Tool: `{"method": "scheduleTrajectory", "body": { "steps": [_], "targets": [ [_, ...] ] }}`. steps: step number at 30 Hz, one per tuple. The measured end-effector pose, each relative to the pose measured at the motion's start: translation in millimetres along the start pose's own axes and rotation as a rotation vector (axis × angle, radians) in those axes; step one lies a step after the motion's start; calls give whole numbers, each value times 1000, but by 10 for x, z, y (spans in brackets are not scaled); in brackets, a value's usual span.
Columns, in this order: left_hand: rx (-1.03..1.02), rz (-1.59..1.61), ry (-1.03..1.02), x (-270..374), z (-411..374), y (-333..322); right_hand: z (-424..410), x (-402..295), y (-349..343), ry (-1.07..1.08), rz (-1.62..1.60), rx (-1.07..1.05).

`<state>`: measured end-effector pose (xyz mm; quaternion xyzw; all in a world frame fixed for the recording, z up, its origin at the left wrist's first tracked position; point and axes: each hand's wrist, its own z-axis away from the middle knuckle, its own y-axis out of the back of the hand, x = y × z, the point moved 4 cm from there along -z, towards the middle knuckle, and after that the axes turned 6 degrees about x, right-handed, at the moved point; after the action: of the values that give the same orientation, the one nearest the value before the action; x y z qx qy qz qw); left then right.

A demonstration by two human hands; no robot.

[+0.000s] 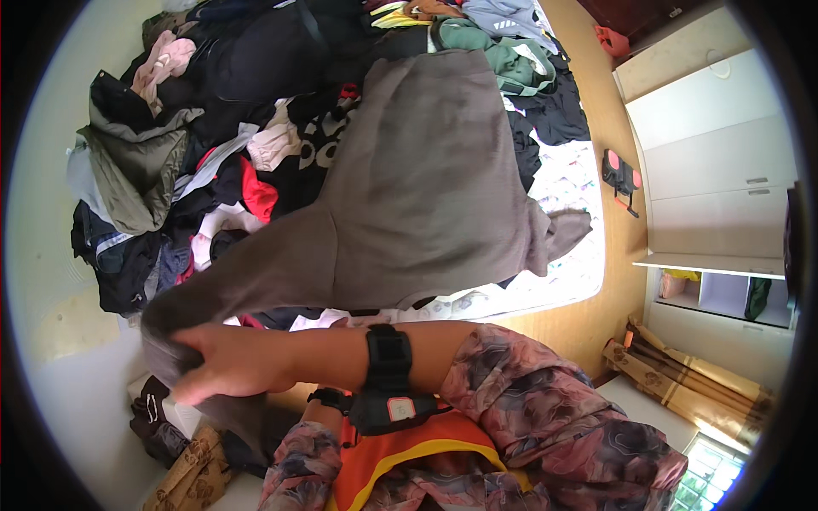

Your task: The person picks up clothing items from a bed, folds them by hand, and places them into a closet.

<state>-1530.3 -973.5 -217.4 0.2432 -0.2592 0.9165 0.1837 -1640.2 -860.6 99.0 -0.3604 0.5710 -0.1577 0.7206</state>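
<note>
A greyish-brown long-sleeved top [422,191] lies spread over the bed with its hem towards the far side. One sleeve [268,262] stretches left and bends down at my right hand [223,363]. My right arm reaches across my body, and that hand grips the sleeve near its end, slightly blurred. The other sleeve [569,233] lies on the white patterned sheet [565,185]. My left hand is hidden behind the right forearm; only the left wrist with a black strap [329,398] shows. A black device with a label [390,414] hangs before my chest.
Heaped clothes [268,57] cover the far and left parts of the bed, among them an olive jacket [144,172] and a green garment [524,67]. White cabinets [709,153] line the right side. A black-and-pink object [620,172] lies on the wooden floor [575,338].
</note>
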Motion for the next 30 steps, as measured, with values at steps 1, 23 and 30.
{"method": "scheduleTrajectory", "body": {
  "steps": [1,23,30],
  "targets": [
    [-17,113,55,23,17,4,-13,124,72,6,195,81],
    [947,-870,-371,314,-203,185,4512,1205,3531,-245,941,2217],
    [227,-1482,-909,524,-391,-1133,5827,2297,4088,-283,-214,2146]
  ]
}}
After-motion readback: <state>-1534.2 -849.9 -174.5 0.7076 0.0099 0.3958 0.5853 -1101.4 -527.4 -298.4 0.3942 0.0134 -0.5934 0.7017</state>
